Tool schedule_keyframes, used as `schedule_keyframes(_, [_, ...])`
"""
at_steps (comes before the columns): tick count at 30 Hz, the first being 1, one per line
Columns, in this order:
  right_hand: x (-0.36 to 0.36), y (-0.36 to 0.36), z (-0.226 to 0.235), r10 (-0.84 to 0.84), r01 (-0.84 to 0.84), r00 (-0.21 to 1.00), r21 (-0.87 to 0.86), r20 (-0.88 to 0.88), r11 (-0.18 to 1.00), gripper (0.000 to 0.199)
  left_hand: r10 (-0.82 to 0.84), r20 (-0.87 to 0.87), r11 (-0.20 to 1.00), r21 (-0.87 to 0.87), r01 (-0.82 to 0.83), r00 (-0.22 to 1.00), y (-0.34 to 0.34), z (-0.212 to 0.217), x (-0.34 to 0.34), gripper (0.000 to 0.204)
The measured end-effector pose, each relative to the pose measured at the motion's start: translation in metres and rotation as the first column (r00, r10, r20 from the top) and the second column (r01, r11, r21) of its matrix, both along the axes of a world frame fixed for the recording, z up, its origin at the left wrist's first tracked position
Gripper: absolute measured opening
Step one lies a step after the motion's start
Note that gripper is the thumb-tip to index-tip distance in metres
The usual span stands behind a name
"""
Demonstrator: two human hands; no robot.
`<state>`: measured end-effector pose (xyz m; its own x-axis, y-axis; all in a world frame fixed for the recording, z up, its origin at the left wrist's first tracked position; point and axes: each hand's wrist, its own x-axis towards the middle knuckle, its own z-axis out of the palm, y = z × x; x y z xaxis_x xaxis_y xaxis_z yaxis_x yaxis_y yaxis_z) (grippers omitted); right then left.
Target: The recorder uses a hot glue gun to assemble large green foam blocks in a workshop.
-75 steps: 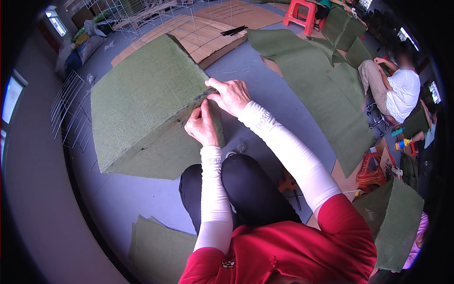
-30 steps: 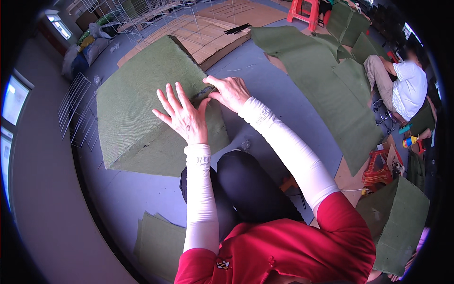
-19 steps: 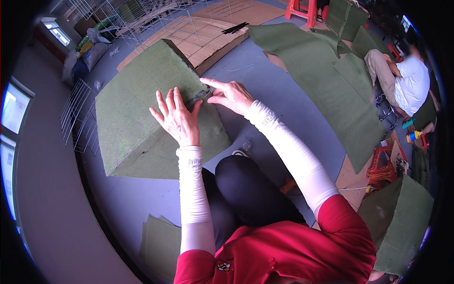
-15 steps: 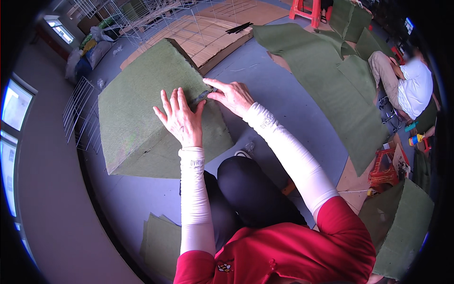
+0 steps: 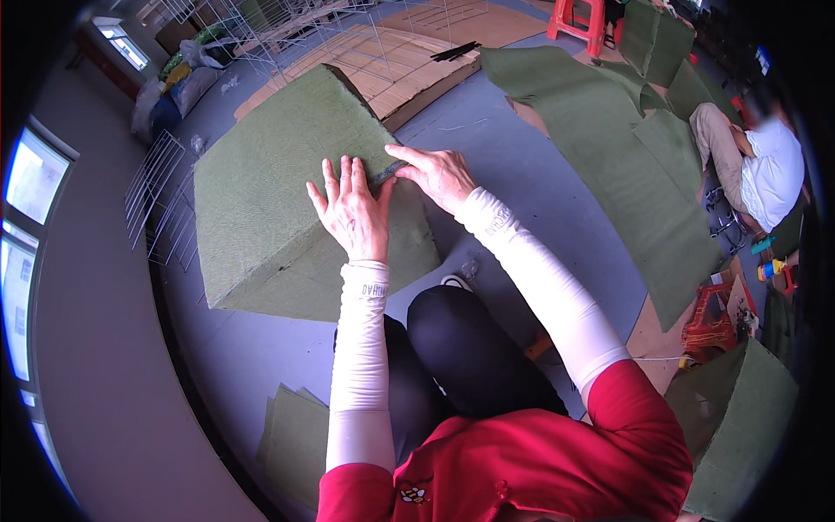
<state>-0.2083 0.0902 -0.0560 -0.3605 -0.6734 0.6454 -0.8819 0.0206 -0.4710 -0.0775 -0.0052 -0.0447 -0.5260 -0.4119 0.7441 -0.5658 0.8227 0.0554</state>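
Observation:
A large box covered in green woven material (image 5: pixel 261 183) sits in front of me, tilted in view with one corner toward the left. My left hand (image 5: pixel 355 213) lies open on it, fingers spread over the upper face and thumb beside the edge. From the right, my right hand (image 5: pixel 442 181) pinches at that same edge, index finger stretched along the corner. Between the two hands lies a short dark grey strip (image 5: pixel 385 174); its near end meets the right thumb and fingers. What kind of thing it is cannot be made out.
Wire frames (image 5: pixel 156 196) lean left of the box. Behind it are stacked cardboard sheets (image 5: pixel 383 65). A long green sheet (image 5: pixel 600 165) covers floor at right, near a seated co-worker (image 5: pixel 770 165) and red stools (image 5: pixel 578 24). Green panels (image 5: pixel 296 435) lie at lower left.
The whole view has shifted slightly, so box and hands appear a little further right. My right fingers have closed in around the dark strip; the left hand keeps its place on the box.

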Motion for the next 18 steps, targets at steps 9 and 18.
schedule_keyframes(9, [-0.010, 0.004, 0.017, 0.119, -0.129, 0.991, 0.191, 0.066, 0.973, 0.037, 0.001, -0.009, 1.000, 0.005, -0.001, 1.000, -0.002, -0.003, 0.003, 0.058])
schedule_keyframes(18, [-0.016, 0.014, -0.010, 0.255, -0.187, 0.767, -0.174, 0.588, 0.967, 0.049, 0.000, -0.015, 1.000, 0.016, 0.000, 1.000, -0.001, -0.002, 0.003, 0.057])
